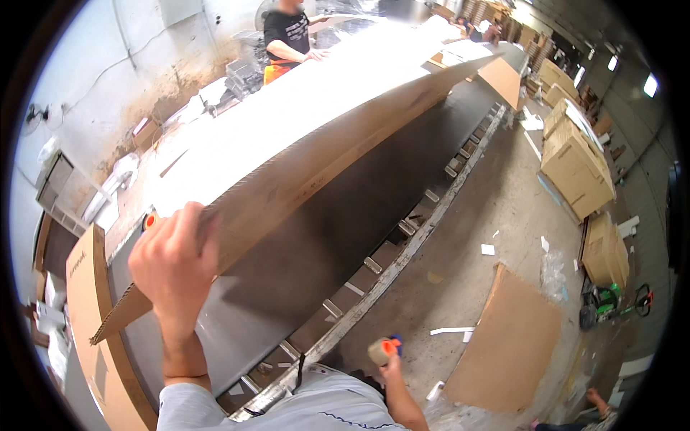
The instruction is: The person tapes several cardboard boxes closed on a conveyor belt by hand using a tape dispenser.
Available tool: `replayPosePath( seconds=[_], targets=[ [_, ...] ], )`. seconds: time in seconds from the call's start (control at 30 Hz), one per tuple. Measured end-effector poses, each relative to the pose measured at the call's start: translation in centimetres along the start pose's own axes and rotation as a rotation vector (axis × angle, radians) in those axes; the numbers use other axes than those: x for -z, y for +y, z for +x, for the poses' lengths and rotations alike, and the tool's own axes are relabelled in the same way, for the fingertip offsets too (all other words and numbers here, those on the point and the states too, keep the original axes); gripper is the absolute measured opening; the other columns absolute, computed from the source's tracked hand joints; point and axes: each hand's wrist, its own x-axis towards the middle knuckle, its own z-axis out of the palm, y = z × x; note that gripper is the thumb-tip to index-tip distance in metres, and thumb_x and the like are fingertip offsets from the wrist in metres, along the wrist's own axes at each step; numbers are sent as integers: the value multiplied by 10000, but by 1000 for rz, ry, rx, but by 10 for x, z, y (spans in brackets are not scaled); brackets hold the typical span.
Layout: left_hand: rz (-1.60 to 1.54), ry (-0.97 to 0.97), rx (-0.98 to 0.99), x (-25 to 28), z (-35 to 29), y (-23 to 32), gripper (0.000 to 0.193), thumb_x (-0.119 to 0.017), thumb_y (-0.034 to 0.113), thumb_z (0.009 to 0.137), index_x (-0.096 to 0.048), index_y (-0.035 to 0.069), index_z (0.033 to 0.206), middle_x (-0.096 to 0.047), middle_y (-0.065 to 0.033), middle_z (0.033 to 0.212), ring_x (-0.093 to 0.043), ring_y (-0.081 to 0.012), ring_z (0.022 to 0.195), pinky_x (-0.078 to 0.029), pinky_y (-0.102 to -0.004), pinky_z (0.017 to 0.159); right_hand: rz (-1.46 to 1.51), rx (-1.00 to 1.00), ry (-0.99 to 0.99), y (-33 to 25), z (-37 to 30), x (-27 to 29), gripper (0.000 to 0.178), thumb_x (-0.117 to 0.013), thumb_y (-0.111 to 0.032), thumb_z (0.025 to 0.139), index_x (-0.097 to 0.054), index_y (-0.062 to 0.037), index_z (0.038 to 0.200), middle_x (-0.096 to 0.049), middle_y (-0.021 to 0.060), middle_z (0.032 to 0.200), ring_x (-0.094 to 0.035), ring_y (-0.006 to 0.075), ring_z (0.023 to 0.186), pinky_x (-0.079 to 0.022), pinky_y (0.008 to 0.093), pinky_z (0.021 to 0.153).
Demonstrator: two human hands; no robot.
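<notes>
our left hand (175,262) clamps the long cardboard sheet (309,169) | our right hand (392,363) holds a tape dispenser (383,350) | stacked brown cartons (575,169) far right

The long cardboard sheet (309,154) is lifted and tilted over the grey table (309,251), so it closes the way from above to most of the far side of the table. Under its lower edge, a wide strip of the table surface is open up to the metal rail (402,248). The left hand (175,262) grips the near end of the sheet, and a cardboard flap (90,323) stands just beside it on the left. On the right, the floor has free room around the flat cardboard piece (507,345); stacked boxes (575,169) block the far right.
</notes>
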Motion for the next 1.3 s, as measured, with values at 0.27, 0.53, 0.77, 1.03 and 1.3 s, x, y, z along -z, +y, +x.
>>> replayPosePath(
  seconds=[0.27, 0.53, 0.77, 1.03, 1.3],
  targets=[
    [-99, -34, 14, 12, -57, 38, 197, -785, 269, 849, -654, 121, 854, -645, -35, 708, -636, -222, 651, -456, -354, 586, -407, -3, 15, 11, -37, -5, 388, -650, -211, 911, -661, -53, 1265, -701, 136, 1201, -715, 283, 997, -603, 443, 796],
    [-103, 100, 12, 11, -35, 18, 292, -764, 372, 843, -603, 137, 775, -592, 10, 680, -621, -182, 624, -461, -339, 583, -316, -93, 61, -22, -8, 156, 375, -653, -295, 921, -673, -85, 1230, -720, 91, 1130, -724, 267, 974, -619, 442, 835],
    [62, 151, -2, -11, -9, -39, 334, -763, 420, 846, -574, 188, 698, -519, 56, 621, -547, -111, 568, -382, -291, 530, -506, -30, 97, -37, -30, 128, 337, -652, -338, 934, -682, -116, 1186, -727, 68, 1102, -725, 258, 947, -621, 440, 814],
    [112, 226, 78, -127, 101, -214, 410, -635, 500, 960, -688, 125, 805, -659, -39, 709, -656, -275, 681, -487, -408, 737, -299, 154, 32, -94, 2, -50, 324, -576, -377, 1003, -676, -168, 1230, -725, 39, 1141, -722, 232, 998, -627, 418, 798],
    [179, 2, 274, -284, 128, -368, 505, -520, 579, 981, -713, 115, 936, -740, -92, 933, -682, -298, 994, -478, -457, 886, -339, 168, 150, -92, -8, -106, 378, -526, -274, 1001, -624, -96, 1319, -685, 120, 1248, -710, 282, 1063, -626, 435, 865]
  ],
)
